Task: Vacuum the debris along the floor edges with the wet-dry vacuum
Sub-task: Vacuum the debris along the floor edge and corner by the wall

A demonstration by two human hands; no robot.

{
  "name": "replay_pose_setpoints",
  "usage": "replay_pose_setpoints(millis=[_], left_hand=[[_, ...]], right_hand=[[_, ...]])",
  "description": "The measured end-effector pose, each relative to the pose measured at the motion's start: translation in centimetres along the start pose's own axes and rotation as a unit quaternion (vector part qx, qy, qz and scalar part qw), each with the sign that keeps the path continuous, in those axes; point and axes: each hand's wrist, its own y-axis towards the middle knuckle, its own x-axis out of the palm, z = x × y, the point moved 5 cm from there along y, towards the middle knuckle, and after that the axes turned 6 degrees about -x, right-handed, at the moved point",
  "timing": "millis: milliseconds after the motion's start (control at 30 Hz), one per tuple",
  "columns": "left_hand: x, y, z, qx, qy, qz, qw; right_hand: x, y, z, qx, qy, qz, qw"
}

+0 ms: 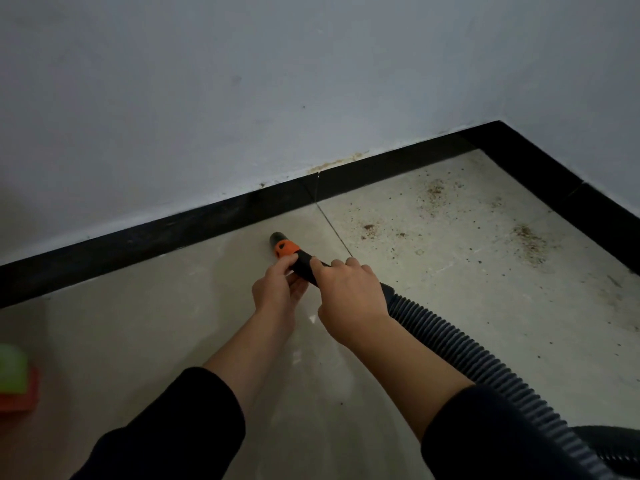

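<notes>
Close by the skirting (173, 233), nozzle (285, 247); debris (526, 237) rightward toward corner (485, 138).

Dim grey light throughout. The floor (173, 341) below the black skirting (194, 220) carries a faint sheen; the green object (12, 370) left of it is blurred.

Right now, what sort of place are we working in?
Probably the corner of a bare indoor room, perhaps a home or an unfinished unit. Pale floor tiles meet a black skirting under a plain painted wall, and brown debris lies scattered towards the corner.
</notes>
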Motion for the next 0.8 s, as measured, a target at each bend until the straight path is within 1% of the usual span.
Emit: replay_pose_setpoints(millis=[633,800], left_hand=[[-7.4,-1.0,3.5,0.034,-0.034,0.085,0.995],[-7.9,-1.1,3.5,0.035,-0.029,0.088,0.995]], right_hand=[[1.1,1.3,-6.2,-0.093,0.039,0.011,0.995],[1.2,1.0,-6.6,-0.102,0.037,0.008,0.994]])
